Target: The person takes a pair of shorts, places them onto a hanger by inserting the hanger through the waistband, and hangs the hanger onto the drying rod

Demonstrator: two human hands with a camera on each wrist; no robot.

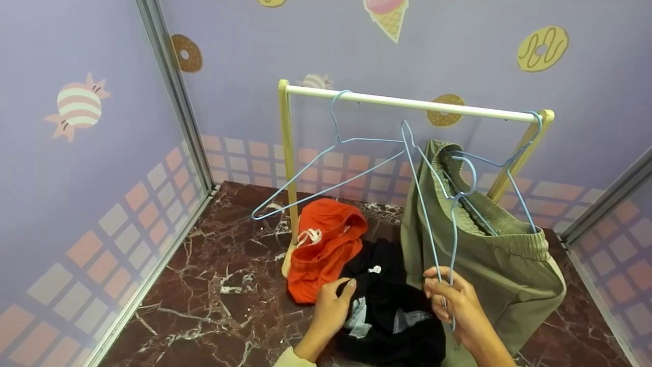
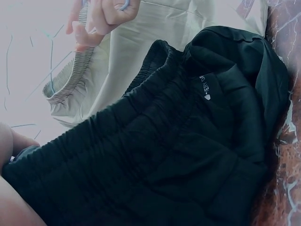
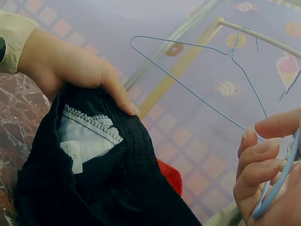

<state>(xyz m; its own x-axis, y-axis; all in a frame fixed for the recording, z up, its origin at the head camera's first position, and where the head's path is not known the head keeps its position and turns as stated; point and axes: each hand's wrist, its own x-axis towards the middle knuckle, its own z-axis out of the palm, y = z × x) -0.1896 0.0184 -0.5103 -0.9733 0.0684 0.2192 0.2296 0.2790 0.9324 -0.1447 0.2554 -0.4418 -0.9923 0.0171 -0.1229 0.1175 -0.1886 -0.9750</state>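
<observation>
My left hand (image 1: 331, 308) pinches the elastic waistband of black shorts (image 1: 392, 295), thumb and fingers on either side of the fabric. The shorts' opening shows a pale inner lining (image 3: 87, 141) and a white label (image 3: 73, 155). To the right, my right hand (image 1: 461, 300) holds a light blue wire hanger (image 1: 454, 234) by one end, with its hook up and pointing left. In the right wrist view its bent end (image 3: 277, 188) lies across the palm, under the curled fingers. The hanger is apart from the shorts' waistband.
A small wooden clothes rack (image 1: 407, 104) stands before the patterned wall. A bare blue hanger (image 1: 331, 184) hangs at its left, and olive green trousers (image 1: 509, 285) hang on another at its right. Red-orange shorts (image 1: 326, 250) lie on the dark marbled floor (image 1: 204, 306).
</observation>
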